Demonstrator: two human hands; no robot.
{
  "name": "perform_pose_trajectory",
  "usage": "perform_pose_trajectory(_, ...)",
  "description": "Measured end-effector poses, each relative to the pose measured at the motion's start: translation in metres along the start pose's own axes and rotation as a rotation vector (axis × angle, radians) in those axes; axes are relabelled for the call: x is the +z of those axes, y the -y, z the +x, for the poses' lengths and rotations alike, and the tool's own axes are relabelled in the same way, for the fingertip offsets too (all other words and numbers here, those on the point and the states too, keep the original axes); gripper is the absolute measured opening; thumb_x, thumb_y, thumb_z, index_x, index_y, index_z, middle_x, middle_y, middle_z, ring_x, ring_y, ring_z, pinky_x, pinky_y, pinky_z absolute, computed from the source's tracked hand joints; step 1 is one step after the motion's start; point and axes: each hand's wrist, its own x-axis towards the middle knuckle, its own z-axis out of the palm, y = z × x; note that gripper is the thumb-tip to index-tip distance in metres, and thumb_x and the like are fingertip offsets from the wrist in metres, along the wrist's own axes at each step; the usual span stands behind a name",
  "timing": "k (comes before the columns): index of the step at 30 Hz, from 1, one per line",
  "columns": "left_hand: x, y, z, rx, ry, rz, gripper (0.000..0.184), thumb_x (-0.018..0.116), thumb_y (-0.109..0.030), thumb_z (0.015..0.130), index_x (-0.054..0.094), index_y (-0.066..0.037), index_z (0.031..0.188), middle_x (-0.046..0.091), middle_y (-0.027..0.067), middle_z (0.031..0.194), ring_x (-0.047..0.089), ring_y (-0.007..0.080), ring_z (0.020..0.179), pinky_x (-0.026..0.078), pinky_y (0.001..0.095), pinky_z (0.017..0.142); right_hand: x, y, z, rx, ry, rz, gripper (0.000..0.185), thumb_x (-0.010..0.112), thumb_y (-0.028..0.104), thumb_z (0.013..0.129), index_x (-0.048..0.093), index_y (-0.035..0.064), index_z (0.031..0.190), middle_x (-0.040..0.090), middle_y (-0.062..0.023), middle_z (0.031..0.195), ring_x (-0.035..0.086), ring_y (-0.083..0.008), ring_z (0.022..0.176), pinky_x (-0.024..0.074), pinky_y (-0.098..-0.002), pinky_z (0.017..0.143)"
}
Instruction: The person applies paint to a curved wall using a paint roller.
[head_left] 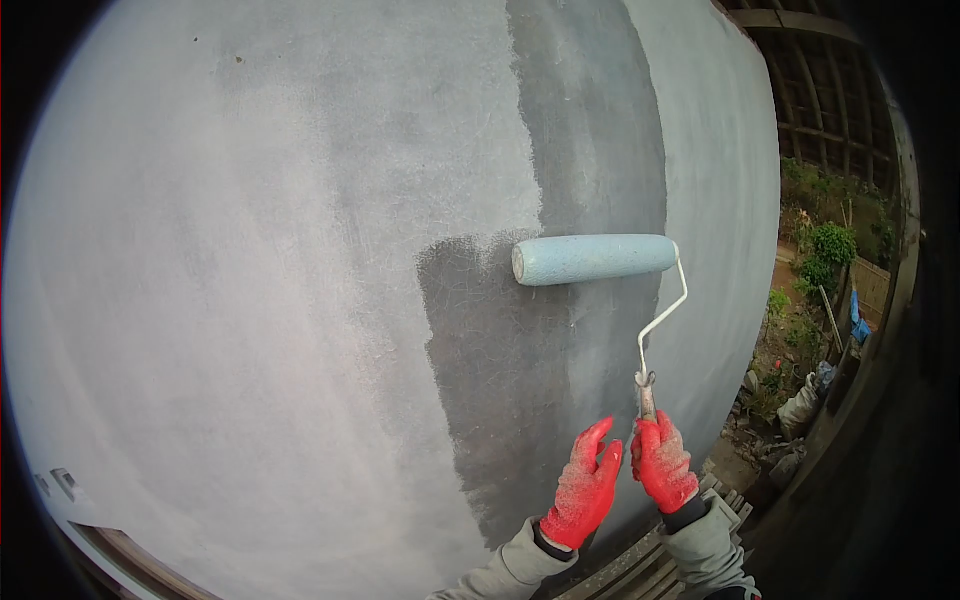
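Observation:
A paint roller with a pale blue sleeve lies level against the wall. Its bent white wire frame runs down to a handle, which my right hand, in a red glove, grips from below. Just left of the handle, my left hand, also gloved in red, is raised with thumb and fingers apart and nothing in it. Around the roller is a dark grey patch of wall that continues as a band toward the top. Lighter grey-white coating borders this patch on both sides.
Wooden slats are below my hands. Past the wall's right edge are green plants, a whitish sack, a blue cloth-like thing and a dark roof structure. A brown-framed opening shows at lower left.

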Motion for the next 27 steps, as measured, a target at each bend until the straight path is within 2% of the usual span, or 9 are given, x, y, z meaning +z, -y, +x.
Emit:
perform_pose_trajectory(3,-0.009,0.007,-0.004,-0.021,-0.036,-0.022,0.040,0.055,-0.017,0.096,0.047,-0.006,0.134,0.053,0.0145,0.127,0.058,0.0249,0.106,0.048,0.0342,0.087,0.016,-0.015,-0.015,0.015,0.042,-0.085,0.021,0.046,0.024,0.097,0.051,0.0066,0.087,0.050,-0.0013,0.061,0.048,-0.0122,0.047,0.0374,-0.0279,0.043)
perform_pose_trajectory(6,-0.021,0.001,-0.002,-0.095,-0.055,-0.106,0.036,0.052,-0.011,0.097,0.048,-0.004,0.133,0.056,0.0102,0.119,0.057,0.0164,0.103,0.045,0.0289,0.089,0.035,-0.012,-0.013,-0.045,0.123,-0.146,0.021,0.047,0.025,0.096,0.053,0.0061,0.089,0.049,-0.0012,0.060,0.048,-0.0118,0.048,0.0392,-0.0283,0.045)
perform_pose_trajectory(10,-0.031,-0.010,0.004,0.006,-0.100,-0.011,0.037,0.052,-0.010,0.097,0.047,-0.003,0.133,0.055,0.0098,0.122,0.055,0.0155,0.106,0.045,0.0283,0.091,0.049,0.044,0.013,0.083,0.117,-0.079,0.021,0.046,0.025,0.097,0.054,0.0054,0.093,0.049,-0.0018,0.062,0.049,-0.0118,0.049,0.0403,-0.0283,0.046)
perform_pose_trajectory(13,-0.026,-0.014,0.011,0.073,-0.098,-0.028,0.037,0.051,-0.009,0.097,0.047,-0.003,0.133,0.055,0.0094,0.122,0.055,0.0153,0.107,0.045,0.0282,0.091,0.055,0.084,0.034,-0.100,0.122,-0.040,0.021,0.043,0.026,0.097,0.051,0.0062,0.097,0.046,-0.0010,0.065,0.043,-0.0114,0.048,0.0394,-0.0287,0.044)
perform_pose_trajectory(16,-0.023,-0.015,0.009,0.112,-0.070,-0.037,0.037,0.051,-0.009,0.097,0.046,-0.003,0.134,0.055,0.0092,0.122,0.055,0.0153,0.106,0.045,0.0284,0.090,0.055,0.083,0.037,-0.172,0.077,-0.148,0.025,0.045,0.028,0.097,0.055,0.0042,0.099,0.054,-0.0053,0.068,0.053,-0.0161,0.052,0.0438,-0.0320,0.049)
perform_pose_trajectory(18,-0.024,-0.015,0.009,0.134,-0.053,-0.055,0.038,0.051,-0.008,0.097,0.046,-0.003,0.134,0.054,0.0092,0.122,0.055,0.0154,0.106,0.045,0.0286,0.090,0.037,0.003,0.027,-0.386,0.072,-0.479,0.029,0.044,0.030,0.097,0.054,0.0022,0.095,0.060,-0.0159,0.074,0.061,-0.0301,0.058,0.0464,-0.0400,0.054)
perform_pose_trajectory(20,-0.026,-0.017,0.004,0.041,-0.024,-0.052,0.037,0.050,-0.008,0.097,0.046,-0.003,0.134,0.053,0.0097,0.123,0.056,0.0162,0.106,0.045,0.0290,0.089,0.027,-0.051,0.009,-0.262,0.118,-0.426,0.028,0.046,0.029,0.097,0.054,0.0020,0.097,0.062,-0.0185,0.074,0.064,-0.0324,0.064,0.0474,-0.0421,0.056)
perform_pose_trajectory(25,-0.021,-0.011,0.010,0.111,-0.031,-0.057,0.039,0.051,-0.006,0.096,0.044,-0.004,0.134,0.047,0.0128,0.132,0.053,0.0208,0.113,0.045,0.0324,0.093,0.029,-0.032,0.012,-0.339,0.122,-0.519,0.026,0.045,0.026,0.097,0.053,0.0018,0.098,0.060,-0.0175,0.071,0.063,-0.0320,0.061,0.0469,-0.0417,0.054)
perform_pose_trajectory(27,-0.017,-0.014,0.016,0.189,-0.071,-0.060,0.041,0.052,-0.005,0.095,0.043,-0.004,0.135,0.045,0.0139,0.135,0.051,0.0225,0.116,0.044,0.0340,0.095,0.031,0.000,0.035,-0.624,0.083,-0.595,0.025,0.045,0.026,0.097,0.053,0.0026,0.098,0.058,-0.0131,0.067,0.060,-0.0261,0.054,0.0458,-0.0384,0.051)
